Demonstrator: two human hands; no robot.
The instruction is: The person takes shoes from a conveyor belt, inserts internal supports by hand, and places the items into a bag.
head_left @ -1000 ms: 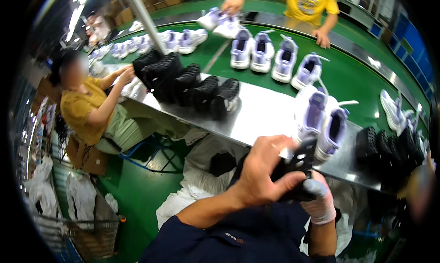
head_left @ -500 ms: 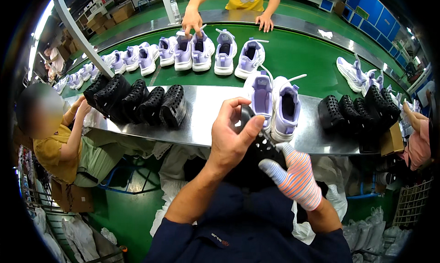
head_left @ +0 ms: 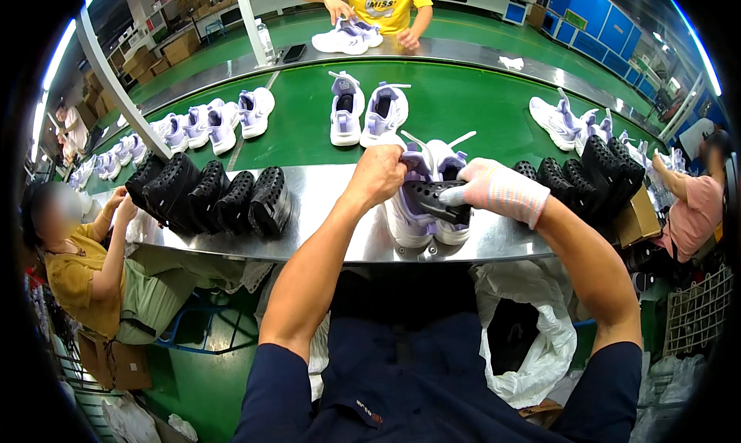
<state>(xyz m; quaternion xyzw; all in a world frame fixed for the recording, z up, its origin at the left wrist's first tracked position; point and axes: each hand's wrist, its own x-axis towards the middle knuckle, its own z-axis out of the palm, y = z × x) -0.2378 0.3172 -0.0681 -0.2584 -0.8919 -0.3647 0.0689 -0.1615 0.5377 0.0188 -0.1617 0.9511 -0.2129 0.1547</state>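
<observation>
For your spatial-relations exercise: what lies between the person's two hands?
In the head view, a black perforated shoe insert spans from the bare left hand to the gloved right hand.

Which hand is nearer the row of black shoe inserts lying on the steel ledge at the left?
Left. The left hand is right of that row of black inserts; the gloved right hand is farther right.

Brown cardboard boxes [head_left: 158,53] stacked far left; another brown carton [head_left: 639,215] at right bench end.
</observation>
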